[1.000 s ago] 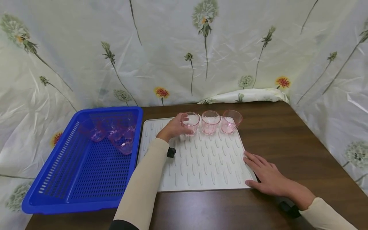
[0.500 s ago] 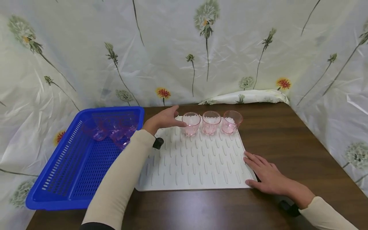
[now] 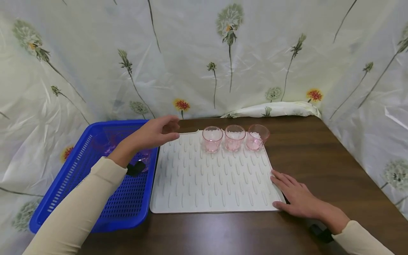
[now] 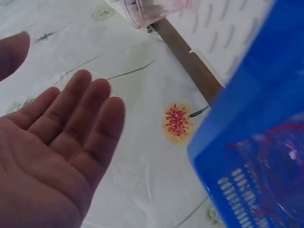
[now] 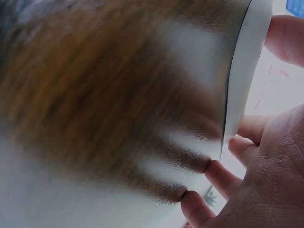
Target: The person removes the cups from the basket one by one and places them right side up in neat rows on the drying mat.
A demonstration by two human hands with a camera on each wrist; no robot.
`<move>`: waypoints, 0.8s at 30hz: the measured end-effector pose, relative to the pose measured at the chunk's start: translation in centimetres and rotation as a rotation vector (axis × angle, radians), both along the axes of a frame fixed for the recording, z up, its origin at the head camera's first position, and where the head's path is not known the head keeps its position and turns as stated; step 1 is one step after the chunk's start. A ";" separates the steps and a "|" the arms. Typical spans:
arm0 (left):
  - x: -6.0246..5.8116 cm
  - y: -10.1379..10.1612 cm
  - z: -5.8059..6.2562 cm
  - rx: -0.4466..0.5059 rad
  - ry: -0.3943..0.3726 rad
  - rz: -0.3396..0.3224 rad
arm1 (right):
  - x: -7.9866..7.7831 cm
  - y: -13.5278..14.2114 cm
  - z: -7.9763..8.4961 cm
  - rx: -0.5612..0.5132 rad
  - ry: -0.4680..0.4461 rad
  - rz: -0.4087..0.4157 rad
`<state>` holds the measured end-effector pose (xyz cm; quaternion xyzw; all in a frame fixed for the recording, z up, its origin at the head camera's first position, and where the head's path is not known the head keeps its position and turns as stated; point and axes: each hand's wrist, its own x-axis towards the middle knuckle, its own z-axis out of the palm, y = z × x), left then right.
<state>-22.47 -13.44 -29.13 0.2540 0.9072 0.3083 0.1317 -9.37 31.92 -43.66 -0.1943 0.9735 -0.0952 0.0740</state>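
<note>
Three pink clear glasses stand in a row at the far edge of a white ridged drying mat [image 3: 220,180]: a left glass [image 3: 212,141], a middle glass [image 3: 235,139] and a right glass [image 3: 257,138]. My left hand [image 3: 153,132] hovers over the right side of a blue basket [image 3: 147,198], holding nothing. Its fingers are spread loosely in the left wrist view. More pink glasses [image 4: 280,171] lie inside the basket, partly hidden by my arm. At the mat's right edge rests my right hand [image 3: 298,196], its fingertips touching the edge and the tabletop.
The brown wooden table [image 3: 306,152] carries the basket at left and the mat beside it. A floral plastic sheet [image 3: 191,71] rises behind the table and along both sides, with a folded roll [image 3: 274,109] of it at the back edge.
My left hand has let go of the left glass and moved left, away from it toward the basket. The three glasses stay in their row, and my right hand has stayed put.
</note>
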 end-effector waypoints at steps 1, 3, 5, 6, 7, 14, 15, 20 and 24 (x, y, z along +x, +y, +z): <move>0.4 -0.4 -0.1 0.004 0.015 -0.001 | 0.0 0.0 -0.1 -0.001 -0.002 -0.001; 1.1 -1.2 -0.4 0.007 0.043 -0.002 | 0.1 0.0 -0.1 -0.003 -0.005 -0.004; 1.7 -1.8 -0.7 0.012 0.064 0.003 | 0.1 0.0 -0.2 0.000 -0.004 -0.007; 2.0 -2.0 -0.8 0.017 0.069 0.005 | 0.1 0.0 -0.2 0.002 -0.001 -0.008; 2.3 -2.2 -1.0 0.023 0.069 0.012 | 0.1 0.0 -0.2 0.004 0.001 -0.010; 3.2 -3.0 -2.0 0.025 0.082 0.017 | 0.1 0.1 -0.1 0.000 -0.002 -0.017; 3.3 -3.0 -2.1 0.024 0.083 0.016 | 0.1 0.1 -0.1 -0.001 -0.004 -0.019; 3.4 -3.6 -2.8 -0.003 0.119 0.008 | 0.1 0.2 -0.1 -0.006 -0.006 -0.019; 3.4 -4.7 -3.6 -0.053 0.197 0.010 | 0.1 0.2 -0.1 -0.005 -0.006 -0.024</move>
